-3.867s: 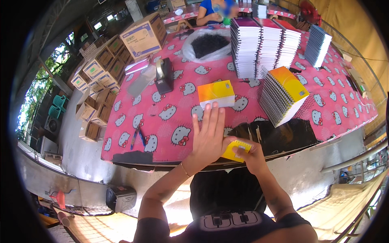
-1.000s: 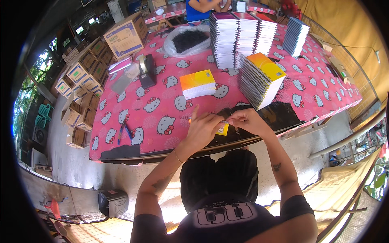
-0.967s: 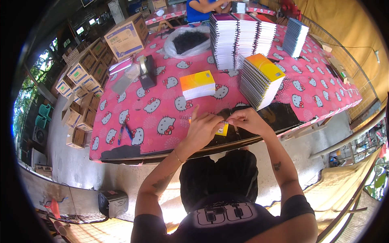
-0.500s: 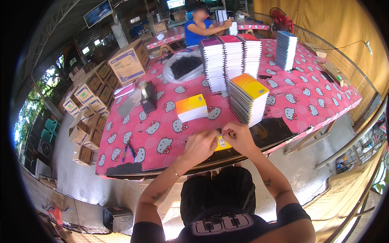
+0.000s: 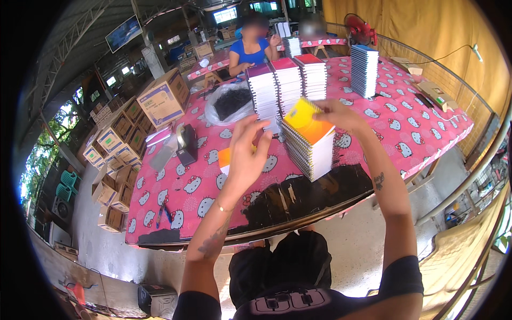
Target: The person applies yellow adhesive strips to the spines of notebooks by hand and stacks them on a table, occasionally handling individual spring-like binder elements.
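Observation:
My right hand [image 5: 339, 116] grips the edge of a yellow-orange spiral notebook [image 5: 302, 116], which lies slightly askew at the top of a tall stack of spiral notebooks [image 5: 319, 157]. Raised to the left of that stack is my left hand [image 5: 246, 154], fingers apart and nothing in it. It partly covers a low pile of yellow-orange books [image 5: 223, 159] on the table. Behind the stack stand three tall piles of spiral notebooks with purple and red covers [image 5: 288, 80].
A pink patterned cloth [image 5: 208, 184] covers the table, torn to black along the front. On the left are a tape dispenser [image 5: 186, 144], pens [image 5: 163, 213], a bag of black coils [image 5: 233, 104] and cardboard boxes [image 5: 165, 98]. Blue notebooks [image 5: 365, 72] stand far right. A co-worker [image 5: 249, 53] sits across.
Both hands have risen from the table's front edge. The right one has carried a yellow notebook up onto the tall stack; the left has let go and opened.

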Demonstrator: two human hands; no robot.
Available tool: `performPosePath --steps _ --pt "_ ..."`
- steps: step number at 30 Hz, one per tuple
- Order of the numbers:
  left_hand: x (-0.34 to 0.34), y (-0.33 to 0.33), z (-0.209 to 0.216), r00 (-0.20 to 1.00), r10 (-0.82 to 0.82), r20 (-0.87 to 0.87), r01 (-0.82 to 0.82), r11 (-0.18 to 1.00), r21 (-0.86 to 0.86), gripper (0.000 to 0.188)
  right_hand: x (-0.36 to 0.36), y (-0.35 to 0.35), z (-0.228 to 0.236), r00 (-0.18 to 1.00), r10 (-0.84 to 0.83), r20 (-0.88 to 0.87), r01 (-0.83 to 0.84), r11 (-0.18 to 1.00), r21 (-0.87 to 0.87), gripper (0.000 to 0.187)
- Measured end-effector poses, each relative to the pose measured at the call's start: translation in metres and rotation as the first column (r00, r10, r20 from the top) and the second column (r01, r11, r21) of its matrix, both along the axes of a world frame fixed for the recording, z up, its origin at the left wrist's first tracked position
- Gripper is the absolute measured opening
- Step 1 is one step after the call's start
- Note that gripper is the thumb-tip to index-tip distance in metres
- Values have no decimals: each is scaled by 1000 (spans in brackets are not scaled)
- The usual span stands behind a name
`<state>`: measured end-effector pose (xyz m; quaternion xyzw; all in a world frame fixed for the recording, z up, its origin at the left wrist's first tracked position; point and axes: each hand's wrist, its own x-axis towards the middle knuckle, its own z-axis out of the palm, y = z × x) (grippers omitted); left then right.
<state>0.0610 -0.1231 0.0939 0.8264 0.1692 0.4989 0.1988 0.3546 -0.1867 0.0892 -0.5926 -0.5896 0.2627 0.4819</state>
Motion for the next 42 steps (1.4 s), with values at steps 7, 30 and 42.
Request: performPosePath --steps 7,30,42 --pt "-93 60 -45 936 335 -105 -324 940 108 26 11 5 -16 807 -263 528 292 956 31 66" --pt "-91 600 -60 769 330 -547 -391 920 4 35 -315 89 -170 882 140 450 -84 986 -141 33" --pt "20 735 -108 493 274 -826 -363 927 91 36 -328 85 -192 918 211 335 -61 911 -407 32"
